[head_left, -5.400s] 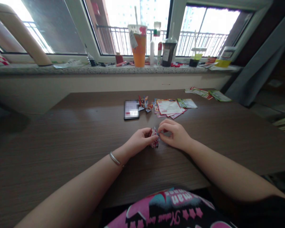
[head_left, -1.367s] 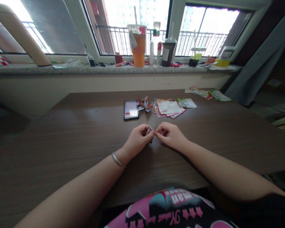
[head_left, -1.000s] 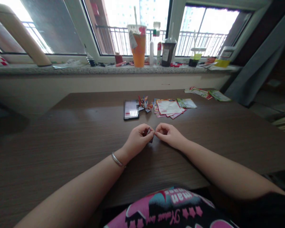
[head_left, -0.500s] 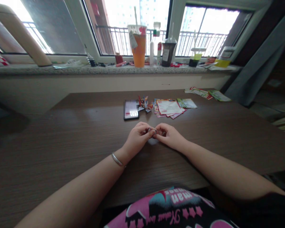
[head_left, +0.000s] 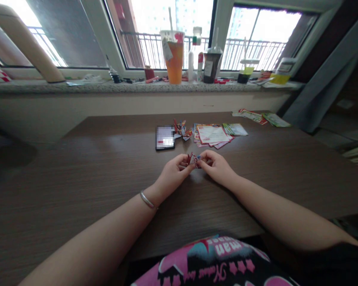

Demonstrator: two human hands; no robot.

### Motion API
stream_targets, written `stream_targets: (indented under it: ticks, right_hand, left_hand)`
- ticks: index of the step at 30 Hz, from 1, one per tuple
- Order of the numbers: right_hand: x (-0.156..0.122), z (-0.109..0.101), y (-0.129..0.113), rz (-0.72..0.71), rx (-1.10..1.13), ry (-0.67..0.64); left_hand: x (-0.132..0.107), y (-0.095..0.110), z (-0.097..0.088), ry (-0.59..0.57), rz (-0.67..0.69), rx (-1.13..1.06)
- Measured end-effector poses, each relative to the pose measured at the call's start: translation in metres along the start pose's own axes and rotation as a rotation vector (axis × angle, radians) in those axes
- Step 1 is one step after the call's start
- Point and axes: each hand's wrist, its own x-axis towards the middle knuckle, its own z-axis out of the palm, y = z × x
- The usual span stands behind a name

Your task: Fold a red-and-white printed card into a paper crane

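Note:
Between both hands is a small folded piece of printed paper [head_left: 193, 159], red, white and blue, with a point sticking up. My left hand [head_left: 176, 167] is closed on its left side, thumb in front. Fingertips of my right hand [head_left: 215, 165] pinch its right side, near a bluish part. The fingers cover much of the paper. Just beyond the hands lie a phone [head_left: 165, 138] with a lit screen and some folded colourful paper pieces [head_left: 183, 131]. To their right is a stack of printed paper sheets [head_left: 212, 134].
More printed papers [head_left: 252, 116] lie at the table's back right. On the stone windowsill [head_left: 131, 88] stand a tall cup of orange drink [head_left: 175, 59], a dark drink cup [head_left: 211, 65], bottles and small items. A grey curtain [head_left: 319, 83] hangs at the right.
My right hand has shifted slightly up and right, away from my left. More of the folded paper now shows between the fingers, its point upward.

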Motion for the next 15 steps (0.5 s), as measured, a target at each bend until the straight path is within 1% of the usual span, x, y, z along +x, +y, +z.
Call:
stream_targets:
  ticks: [4,9,12,15]
  right_hand:
    - [-0.001,0.001,-0.003,0.032,0.042,-0.064]
    - [-0.003,0.001,-0.007,0.019,0.026,-0.100]
    - [-0.003,0.002,-0.009,0.026,0.016,-0.100]
    - [-0.003,0.002,-0.011,0.032,-0.009,-0.097]
  left_hand:
    - [-0.001,-0.001,0.000,0.024,0.001,-0.015]
    - [-0.002,-0.002,0.001,0.030,0.001,0.017]
    - [-0.002,-0.001,0.000,0.018,0.009,0.093]
    - [-0.003,-0.001,0.000,0.011,0.041,0.221]
